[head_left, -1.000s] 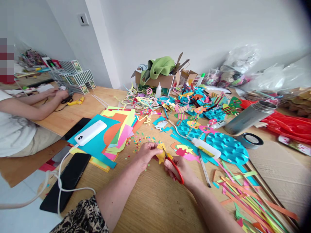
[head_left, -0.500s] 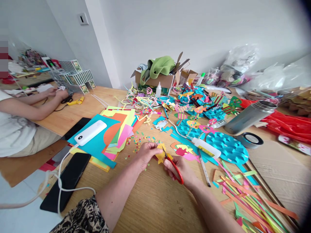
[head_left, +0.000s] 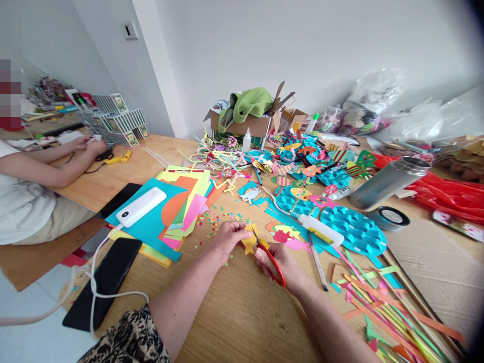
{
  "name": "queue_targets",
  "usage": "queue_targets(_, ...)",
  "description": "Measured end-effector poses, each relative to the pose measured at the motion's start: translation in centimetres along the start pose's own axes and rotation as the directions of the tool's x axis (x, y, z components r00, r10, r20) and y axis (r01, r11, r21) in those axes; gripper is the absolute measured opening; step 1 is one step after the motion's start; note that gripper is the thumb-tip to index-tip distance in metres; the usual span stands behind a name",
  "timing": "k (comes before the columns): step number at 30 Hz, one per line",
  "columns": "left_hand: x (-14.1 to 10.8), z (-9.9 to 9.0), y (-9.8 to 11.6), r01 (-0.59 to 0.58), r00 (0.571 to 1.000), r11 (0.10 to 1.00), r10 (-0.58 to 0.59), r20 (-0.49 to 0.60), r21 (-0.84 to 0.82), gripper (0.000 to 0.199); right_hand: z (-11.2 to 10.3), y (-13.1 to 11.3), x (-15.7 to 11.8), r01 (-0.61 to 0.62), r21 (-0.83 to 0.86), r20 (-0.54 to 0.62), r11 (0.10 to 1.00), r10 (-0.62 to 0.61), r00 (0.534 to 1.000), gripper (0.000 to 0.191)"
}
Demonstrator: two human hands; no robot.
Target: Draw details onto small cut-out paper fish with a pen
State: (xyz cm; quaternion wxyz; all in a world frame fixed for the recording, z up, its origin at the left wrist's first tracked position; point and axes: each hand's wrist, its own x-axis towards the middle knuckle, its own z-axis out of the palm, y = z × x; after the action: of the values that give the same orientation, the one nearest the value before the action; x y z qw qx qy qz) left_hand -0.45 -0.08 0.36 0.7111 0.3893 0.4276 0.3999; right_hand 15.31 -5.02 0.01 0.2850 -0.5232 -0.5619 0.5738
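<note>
Near the middle of the table, my left hand [head_left: 231,242] is closed on a small yellow paper piece [head_left: 249,242], pinching its upper left part. My right hand [head_left: 280,264] grips red-handled scissors [head_left: 275,266], whose blades lie against the right side of the yellow paper. Just beyond my hands are pink and red paper fish shapes [head_left: 283,236] and tiny coloured paper scraps [head_left: 212,222]. A white glue bottle [head_left: 321,231] lies on its side to the right, with a pen [head_left: 318,261] beneath its near side.
Coloured paper sheets [head_left: 177,201] with a white power bank [head_left: 141,206] and a black phone [head_left: 102,282] lie left. A steel flask [head_left: 387,182], blue paper disc [head_left: 353,230] and paper strips [head_left: 393,297] sit right. Another person's arms [head_left: 49,164] rest at the far left.
The yellow paper has shifted very slightly between my hands. Both hands keep nearly the same position and grip.
</note>
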Motion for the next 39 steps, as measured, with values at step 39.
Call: queue_targets(39, 0.3, -1.0, -0.6, 0.010, 0.998, 0.985, -0.021, 0.060, 0.172, 0.020, 0.0, -0.3, -0.2, 0.001, -0.010, 0.021, 1.000, -0.001, 1.000, 0.055)
